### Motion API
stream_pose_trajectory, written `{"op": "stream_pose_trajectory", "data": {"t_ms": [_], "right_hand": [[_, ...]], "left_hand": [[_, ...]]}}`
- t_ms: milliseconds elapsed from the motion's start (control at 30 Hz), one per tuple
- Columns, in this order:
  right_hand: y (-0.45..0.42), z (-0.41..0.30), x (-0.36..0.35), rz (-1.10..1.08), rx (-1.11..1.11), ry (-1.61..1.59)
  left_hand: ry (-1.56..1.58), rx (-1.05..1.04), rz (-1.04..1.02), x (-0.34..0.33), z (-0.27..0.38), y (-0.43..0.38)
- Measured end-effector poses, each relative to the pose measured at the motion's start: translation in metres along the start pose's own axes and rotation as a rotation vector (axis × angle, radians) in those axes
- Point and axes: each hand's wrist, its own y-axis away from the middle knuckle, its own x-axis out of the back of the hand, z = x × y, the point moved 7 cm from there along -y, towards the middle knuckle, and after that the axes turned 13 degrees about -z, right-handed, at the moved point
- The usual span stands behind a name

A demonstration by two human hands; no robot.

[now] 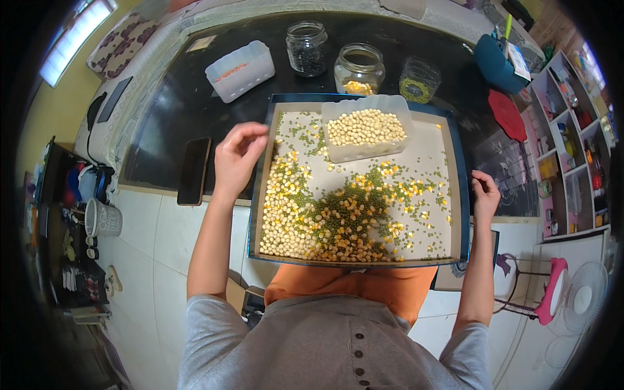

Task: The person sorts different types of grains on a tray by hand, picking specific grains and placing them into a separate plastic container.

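My left hand (242,158) is at the left wall of a blue-edged shallow box (460,195), its fingers curled; whether it touches or holds anything is unclear. My right hand (484,197) hovers just past the right wall with bent fingers, and nothing is seen in it. Inside the box, mixed green mung beans (336,204), yellow corn kernels (390,168) and pale round beans (285,234) lie mostly along the left and near side. A translucent plastic container (365,155) of similar pale beans stands at the box's far side.
Beyond the box on the black table (161,122) stand a white container (243,78) with orange contents, a glass jar (306,53) of dark contents, a jar (360,63) with corn and a cup (418,85) with green beans. A phone (193,170) lies left, a red object (507,114) right.
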Motion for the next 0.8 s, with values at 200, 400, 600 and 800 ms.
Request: {"op": "stream_pose_trajectory", "data": {"t_ms": [200, 400, 600, 800], "right_hand": [[0.015, -0.134, -0.045, -0.329, 0.347, 0.420], [0.057, -0.223, -0.139, -0.819, 0.902, 0.626], [0.124, -0.218, -0.221, -1.387, 1.386, 0.532], [0.131, -0.198, -0.285, -1.467, 1.501, 0.305]], "left_hand": [[-0.110, 0.092, 0.065, 0.011, -0.042, 0.054], [-0.495, 0.082, 0.018, 0.000, -0.038, 0.067], [-0.503, 0.133, -0.003, 0.003, -0.041, 0.054], [-0.596, 0.123, 0.024, 0.000, -0.045, 0.048]]}}
